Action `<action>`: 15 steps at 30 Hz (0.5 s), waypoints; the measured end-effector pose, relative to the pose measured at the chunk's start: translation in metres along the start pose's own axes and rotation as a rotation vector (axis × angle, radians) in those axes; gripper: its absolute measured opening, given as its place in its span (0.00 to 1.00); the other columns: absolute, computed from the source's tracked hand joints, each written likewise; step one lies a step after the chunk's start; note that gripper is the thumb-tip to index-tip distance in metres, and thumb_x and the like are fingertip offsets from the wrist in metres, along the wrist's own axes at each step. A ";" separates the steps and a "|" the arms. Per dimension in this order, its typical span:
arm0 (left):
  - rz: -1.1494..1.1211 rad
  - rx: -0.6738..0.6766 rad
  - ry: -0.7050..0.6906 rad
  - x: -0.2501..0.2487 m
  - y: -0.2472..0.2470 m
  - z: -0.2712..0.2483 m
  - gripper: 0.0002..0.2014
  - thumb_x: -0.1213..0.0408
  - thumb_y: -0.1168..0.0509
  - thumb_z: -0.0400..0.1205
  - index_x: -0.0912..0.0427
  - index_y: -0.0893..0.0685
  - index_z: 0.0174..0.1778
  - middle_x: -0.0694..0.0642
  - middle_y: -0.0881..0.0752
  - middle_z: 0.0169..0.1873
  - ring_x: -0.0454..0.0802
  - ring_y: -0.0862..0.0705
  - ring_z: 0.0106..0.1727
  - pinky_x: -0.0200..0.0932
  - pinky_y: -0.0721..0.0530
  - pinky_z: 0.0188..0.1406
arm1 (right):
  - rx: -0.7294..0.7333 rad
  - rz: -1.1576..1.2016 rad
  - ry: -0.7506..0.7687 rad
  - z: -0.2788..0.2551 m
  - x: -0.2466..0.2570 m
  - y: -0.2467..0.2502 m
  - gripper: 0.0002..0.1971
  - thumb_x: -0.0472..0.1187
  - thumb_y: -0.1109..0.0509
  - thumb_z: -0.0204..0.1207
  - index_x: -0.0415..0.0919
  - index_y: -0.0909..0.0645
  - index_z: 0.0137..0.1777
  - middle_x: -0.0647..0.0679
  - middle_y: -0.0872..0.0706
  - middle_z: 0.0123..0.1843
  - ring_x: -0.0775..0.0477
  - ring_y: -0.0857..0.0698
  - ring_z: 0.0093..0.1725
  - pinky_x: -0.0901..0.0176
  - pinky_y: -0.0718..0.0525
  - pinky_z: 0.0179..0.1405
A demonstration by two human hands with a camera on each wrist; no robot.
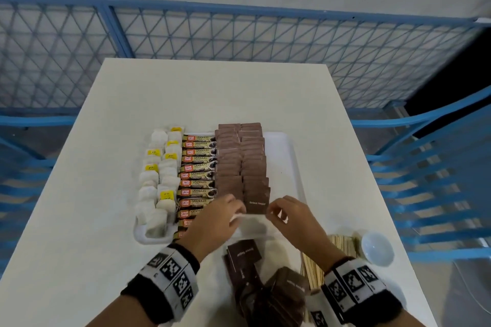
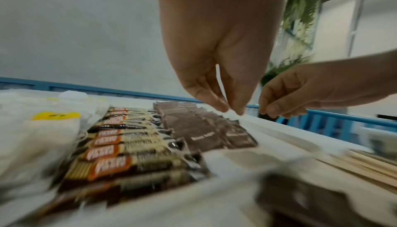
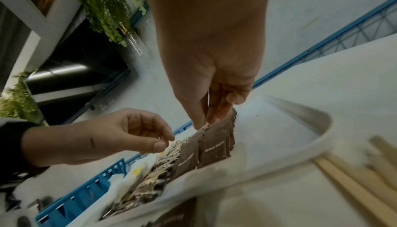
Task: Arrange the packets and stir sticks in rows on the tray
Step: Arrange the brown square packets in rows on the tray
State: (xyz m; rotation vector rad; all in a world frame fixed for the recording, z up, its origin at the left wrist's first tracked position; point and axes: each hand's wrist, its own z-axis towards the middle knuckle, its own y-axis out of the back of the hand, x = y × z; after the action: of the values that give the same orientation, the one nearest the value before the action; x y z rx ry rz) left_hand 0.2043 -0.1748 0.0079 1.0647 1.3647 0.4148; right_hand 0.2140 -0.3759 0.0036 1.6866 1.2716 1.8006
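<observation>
Loose brown sugar packets (image 1: pixel 243 253), stir sticks (image 1: pixel 342 243), small white bowl (image 1: pixel 377 248) beside tray (image 1: pixel 285 151).

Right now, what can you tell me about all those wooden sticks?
The wooden stir sticks are thin, flat, pale strips, lying loose in a bundle on the white table, off the tray, near its front right corner beside a small white bowl. The right hand reaches over them and hides part of the bundle. Neither hand touches them.
</observation>
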 end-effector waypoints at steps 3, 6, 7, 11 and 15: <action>0.042 0.156 -0.071 -0.010 -0.012 -0.029 0.13 0.55 0.38 0.81 0.52 0.19 0.61 0.48 0.22 0.57 0.43 0.25 0.58 0.34 0.29 0.55 | 0.144 -0.049 -0.007 -0.037 0.001 0.000 0.08 0.45 0.34 0.79 0.45 0.17 0.52 0.55 0.20 0.46 0.65 0.26 0.39 0.76 0.27 0.42; 0.147 0.279 -0.127 -0.014 -0.025 -0.049 0.28 0.46 0.32 0.75 0.51 0.25 0.70 0.51 0.28 0.66 0.48 0.31 0.66 0.39 0.32 0.62 | 0.259 -0.132 -0.041 -0.070 0.004 -0.003 0.16 0.55 0.35 0.77 0.47 0.20 0.57 0.54 0.22 0.51 0.60 0.27 0.47 0.73 0.29 0.47; 0.196 0.312 -0.139 -0.016 -0.029 -0.054 0.33 0.44 0.31 0.72 0.52 0.28 0.73 0.52 0.31 0.69 0.50 0.34 0.69 0.41 0.34 0.66 | 0.292 -0.161 -0.054 -0.080 0.005 -0.004 0.19 0.59 0.36 0.75 0.48 0.21 0.59 0.55 0.23 0.52 0.58 0.28 0.50 0.71 0.30 0.50; 0.301 0.384 -0.111 -0.017 -0.041 -0.067 0.46 0.44 0.26 0.68 0.51 0.39 0.79 0.55 0.44 0.79 0.53 0.47 0.80 0.47 0.44 0.78 | 0.396 -0.299 -0.042 -0.107 0.009 -0.011 0.37 0.71 0.34 0.64 0.50 0.32 0.67 0.54 0.29 0.62 0.53 0.31 0.59 0.63 0.30 0.61; 0.410 0.355 -0.093 -0.019 -0.047 -0.071 0.39 0.58 0.26 0.72 0.51 0.37 0.77 0.59 0.43 0.79 0.56 0.45 0.80 0.52 0.37 0.76 | 0.416 -0.387 -0.016 -0.116 0.010 -0.019 0.41 0.65 0.30 0.65 0.48 0.40 0.74 0.50 0.34 0.70 0.49 0.34 0.67 0.56 0.33 0.72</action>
State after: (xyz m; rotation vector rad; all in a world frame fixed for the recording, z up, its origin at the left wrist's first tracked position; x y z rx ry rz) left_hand 0.1193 -0.1867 -0.0085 1.6495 1.1586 0.4229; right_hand 0.0988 -0.3994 0.0086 1.4989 1.9129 1.3597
